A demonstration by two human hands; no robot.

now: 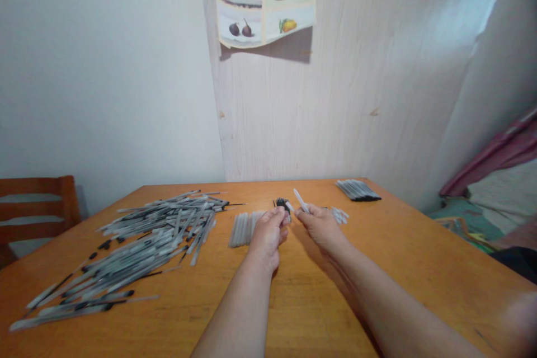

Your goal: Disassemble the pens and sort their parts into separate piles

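My left hand (pixel 271 229) is closed in a pinch above the middle of the table; what its fingers hold is too small to make out. Close to its fingertips a small whitish piece (pixel 290 207) shows. My right hand (pixel 322 227) grips a whitish translucent pen barrel (pixel 300 200), tilted up and to the left. Partly behind the left hand lies a cluster of small black parts (pixel 282 202). A row of translucent barrels (pixel 240 229) lies flat just left of that hand. Beyond the right hand are several small white pieces (pixel 340 215).
Loose pens and pen parts (pixel 159 229) form a large spread pile on the left of the wooden table (pixel 302 313). A neat row of pens with black ends (pixel 357 190) lies at the back right. A wooden chair (pixel 36 207) stands at the left.
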